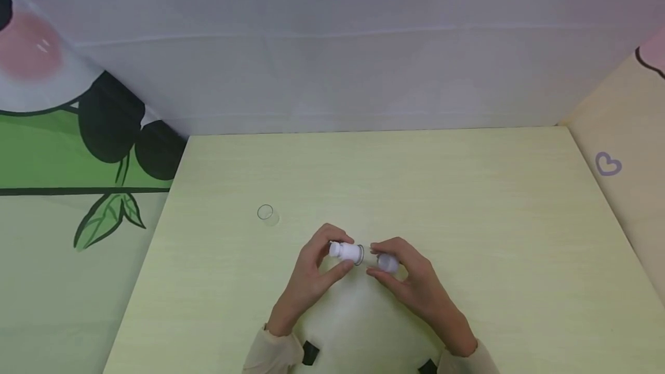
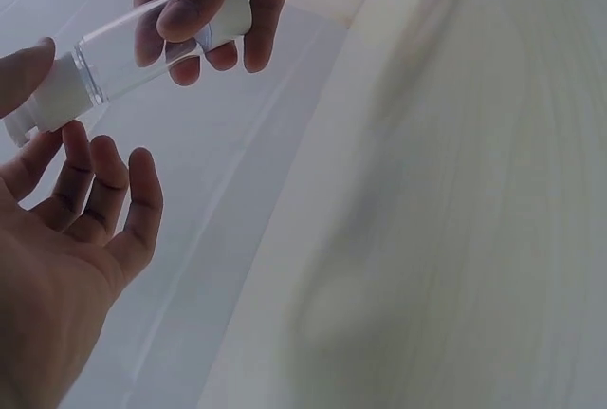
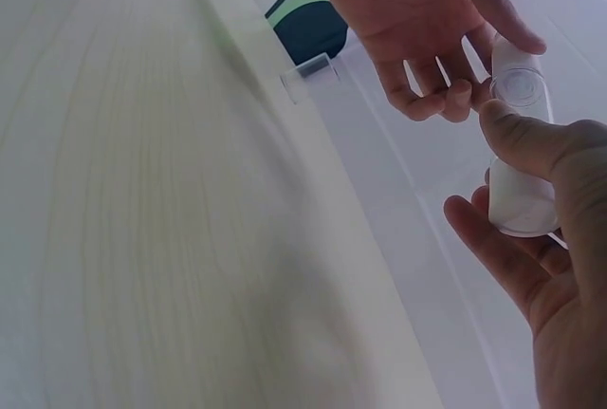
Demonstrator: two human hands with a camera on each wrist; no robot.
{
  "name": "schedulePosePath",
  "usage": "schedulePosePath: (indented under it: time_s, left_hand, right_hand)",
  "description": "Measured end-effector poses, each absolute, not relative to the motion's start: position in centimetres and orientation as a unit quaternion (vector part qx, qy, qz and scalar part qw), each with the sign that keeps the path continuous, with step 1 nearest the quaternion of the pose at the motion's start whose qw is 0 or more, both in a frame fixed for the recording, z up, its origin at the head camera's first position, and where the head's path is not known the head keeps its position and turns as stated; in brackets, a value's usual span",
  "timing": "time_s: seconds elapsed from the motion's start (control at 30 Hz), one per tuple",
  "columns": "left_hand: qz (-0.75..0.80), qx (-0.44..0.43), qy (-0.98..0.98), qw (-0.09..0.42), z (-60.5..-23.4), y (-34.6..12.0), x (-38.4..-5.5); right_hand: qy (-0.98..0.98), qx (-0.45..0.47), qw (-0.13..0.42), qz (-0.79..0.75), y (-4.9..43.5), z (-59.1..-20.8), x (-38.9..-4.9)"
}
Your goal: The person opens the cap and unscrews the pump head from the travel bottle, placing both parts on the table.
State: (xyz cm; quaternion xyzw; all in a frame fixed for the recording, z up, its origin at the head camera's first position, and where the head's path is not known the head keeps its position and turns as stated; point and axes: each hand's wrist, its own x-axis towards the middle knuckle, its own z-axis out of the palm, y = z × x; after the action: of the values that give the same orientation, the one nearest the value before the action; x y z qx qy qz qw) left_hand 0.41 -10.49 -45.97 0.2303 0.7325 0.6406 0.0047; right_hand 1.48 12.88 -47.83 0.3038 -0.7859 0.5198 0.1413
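A small bottle with a clear body [image 2: 133, 53] and white ends is held sideways above the table, between the two hands. My left hand [image 1: 309, 276] pinches its white top section [image 1: 349, 252] between thumb and fingers; the other fingers fan out loosely in the left wrist view. My right hand [image 1: 419, 284] grips the bottle's other end, thumb on one side and fingers on the other, around the white base [image 3: 520, 200]. Off to the left on the table is a clear, cup-like cap [image 1: 265, 212], visible in the right wrist view too.
The pale wood-grain table [image 1: 467, 201] spreads around the hands. A light cloth wall [image 1: 332, 85] rises at its back edge. Printed panels stand along the left and right sides. Black pieces [image 1: 310, 353] show beside the sleeve cuffs.
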Motion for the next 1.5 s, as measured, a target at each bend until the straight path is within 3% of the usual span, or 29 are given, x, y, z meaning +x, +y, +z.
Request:
schedulePosePath:
  time_s: [0.27, 0.6, 1.0, 1.23, 1.5]
  left_hand:
    - [0.600, 0.217, 0.770, 0.003, -46.0, -10.7, 0.4]
    - [0.635, 0.268, 0.725, -0.014, -46.0, -11.4, 0.5]
    - [0.593, 0.232, 0.770, -0.035, -46.4, -11.5, 0.5]
    - [0.592, 0.208, 0.779, 0.002, -46.2, -11.5, 0.7]
    - [0.633, 0.251, 0.732, 0.019, -45.8, -11.7, 0.9]
  right_hand:
    - [-0.786, 0.306, 0.142, 0.518, 12.8, -47.7, 1.6]
    - [-0.782, 0.309, 0.151, 0.519, 12.7, -47.7, 1.8]
    - [-0.774, 0.313, 0.156, 0.527, 12.6, -47.5, 1.9]
    - [-0.785, 0.299, 0.145, 0.523, 12.6, -47.5, 2.2]
    - [-0.790, 0.292, 0.143, 0.521, 12.6, -47.4, 2.2]
